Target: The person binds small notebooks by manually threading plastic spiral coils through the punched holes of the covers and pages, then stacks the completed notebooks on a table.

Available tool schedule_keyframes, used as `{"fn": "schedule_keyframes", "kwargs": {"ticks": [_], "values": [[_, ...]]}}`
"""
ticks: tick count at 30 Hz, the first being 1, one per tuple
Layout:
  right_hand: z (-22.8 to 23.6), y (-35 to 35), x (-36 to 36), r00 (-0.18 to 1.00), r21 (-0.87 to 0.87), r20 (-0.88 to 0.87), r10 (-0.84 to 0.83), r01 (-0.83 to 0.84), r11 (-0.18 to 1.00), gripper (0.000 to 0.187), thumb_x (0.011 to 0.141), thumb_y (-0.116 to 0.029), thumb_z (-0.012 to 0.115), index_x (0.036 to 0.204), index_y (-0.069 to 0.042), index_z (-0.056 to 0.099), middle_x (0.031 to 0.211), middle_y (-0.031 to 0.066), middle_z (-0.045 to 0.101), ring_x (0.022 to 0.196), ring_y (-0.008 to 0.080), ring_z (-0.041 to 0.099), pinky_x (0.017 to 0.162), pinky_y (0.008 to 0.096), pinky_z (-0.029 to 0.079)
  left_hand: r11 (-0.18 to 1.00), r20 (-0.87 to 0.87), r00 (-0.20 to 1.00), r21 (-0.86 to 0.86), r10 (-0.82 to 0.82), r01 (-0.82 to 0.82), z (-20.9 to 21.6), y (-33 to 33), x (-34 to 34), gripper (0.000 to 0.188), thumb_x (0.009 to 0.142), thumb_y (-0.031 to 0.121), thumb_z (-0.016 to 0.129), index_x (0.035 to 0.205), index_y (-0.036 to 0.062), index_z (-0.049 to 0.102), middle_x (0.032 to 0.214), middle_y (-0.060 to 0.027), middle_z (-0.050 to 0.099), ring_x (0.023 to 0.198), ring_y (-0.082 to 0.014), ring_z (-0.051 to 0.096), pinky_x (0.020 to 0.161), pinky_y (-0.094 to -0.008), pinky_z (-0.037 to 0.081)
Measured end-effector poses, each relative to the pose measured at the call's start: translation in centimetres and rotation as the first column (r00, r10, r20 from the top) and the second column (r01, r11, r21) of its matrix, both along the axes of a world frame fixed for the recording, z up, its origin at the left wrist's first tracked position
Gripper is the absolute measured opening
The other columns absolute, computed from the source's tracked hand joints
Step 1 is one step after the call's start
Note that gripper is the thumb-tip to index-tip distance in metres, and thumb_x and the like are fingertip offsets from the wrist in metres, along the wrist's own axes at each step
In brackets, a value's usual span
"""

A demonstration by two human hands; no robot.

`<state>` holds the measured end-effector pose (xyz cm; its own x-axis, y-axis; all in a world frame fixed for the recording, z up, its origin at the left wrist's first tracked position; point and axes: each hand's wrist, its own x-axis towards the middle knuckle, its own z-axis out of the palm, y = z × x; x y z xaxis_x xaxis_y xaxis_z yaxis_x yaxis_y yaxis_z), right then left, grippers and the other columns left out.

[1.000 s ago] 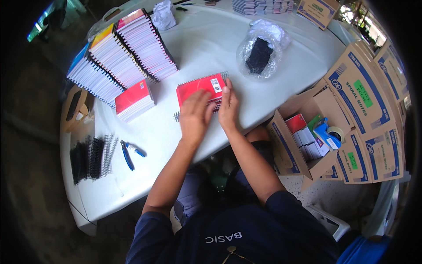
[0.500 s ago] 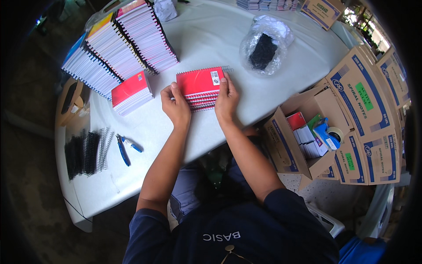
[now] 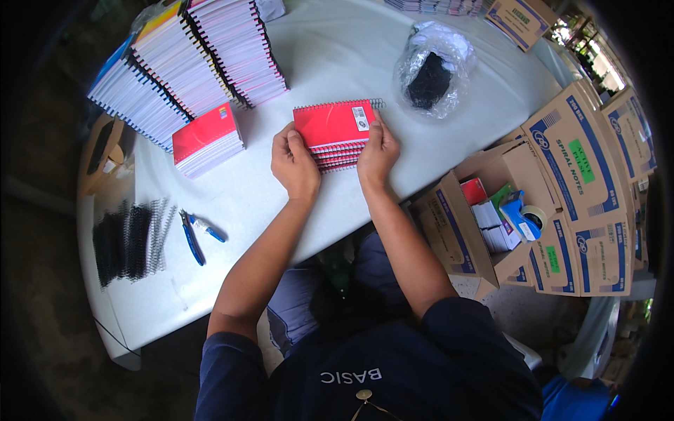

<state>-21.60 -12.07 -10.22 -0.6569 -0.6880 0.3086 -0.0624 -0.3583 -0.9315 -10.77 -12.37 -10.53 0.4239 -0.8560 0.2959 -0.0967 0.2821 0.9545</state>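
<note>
Together, the left hand [image 3: 298, 167] and the right hand [image 3: 378, 156] were curled partly closed around opposite ends of a stack of red notebooks [image 3: 331, 128], which sat between the palms. Left of this grip were the pliers [image 3: 191, 240] and black coils [image 3: 128, 240]; to its right stood an open box [image 3: 453, 231].

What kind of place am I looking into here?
Most likely a small notebook-binding or packing workspace, though whether shop or home isn't clear: loose black coils and red spiral notebooks lie on a table, with cartons at the right.
</note>
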Motion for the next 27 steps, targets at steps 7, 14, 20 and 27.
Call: {"fn": "schedule_keyframes", "kwargs": {"ticks": [7, 14, 20, 27], "values": [[-0.6, 0.0, 0.3, 0.997, 0.028, -0.06, -0.046, 0.047, 0.998, 0.032, 0.092, -0.011, 0.043, 0.114, 0.007, 0.058, 0.104, 0.0191, 0.065, 0.092, 0.0203, 0.063, 0.082, 0.029, 0.047, 0.999, -0.004, 1.0, 0.044, -0.008, 0.008, 0.3, 0.3, 0.5, 0.028, 0.095, 0.019, 0.045, 0.104, -0.0019, 0.06, 0.094, -0.0083, 0.062, 0.087, -0.0136, 0.055, 0.082, -0.0275, 0.043], [-0.2, 0.8, -0.4, 0.995, -0.138, -0.061, -0.083, 0.074, 0.988, 0.041, 0.093, -0.012, 0.042, 0.129, 0.008, 0.042, 0.129, 0.0193, 0.05, 0.117, 0.0227, 0.049, 0.098, 0.0311, 0.037, 0.861, 0.494, 0.757, -0.476, 0.428, -0.177, 4.1, -1.7, 7.1, 0.044, 0.083, 0.012, 0.052, 0.125, 0.0023, 0.047, 0.124, -0.0185, 0.05, 0.118, -0.0297, 0.045, 0.1, -0.0392, 0.033], [1.5, 4.9, 1.9, 0.77, -0.315, -0.601, -0.213, 0.017, 0.949, 0.062, 0.085, -0.02, 0.056, 0.136, 0.005, 0.032, 0.14, 0.0216, 0.034, 0.132, 0.0372, 0.028, 0.106, 0.049, 0.024, 0.976, 0.952, 0.261, -0.112, 0.159, -0.185, 5.3, 1.1, 18.6, 0.036, 0.085, 0.015, 0.054, 0.12, 0.0095, 0.056, 0.114, -0.0133, 0.059, 0.102, -0.0276, 0.058, 0.086, -0.0401, 0.044], [4.8, 11.3, 9.5, 0.561, -0.24, -0.815, 0.142, -0.551, 0.799, 0.062, 0.067, -0.002, 0.065, 0.127, -0.01, 0.049, 0.134, 0.009, 0.048, 0.129, 0.0327, 0.038, 0.104, 0.0469, 0.03, 0.944, -0.045, 0.953, 0.131, -0.298, 0.302, 11.0, 14.4, 11.0, 0.032, 0.096, 0.02, 0.044, 0.11, -0.0044, 0.059, 0.101, -0.0067, 0.063, 0.086, -0.0117, 0.053, 0.077, -0.0268, 0.041]]}}
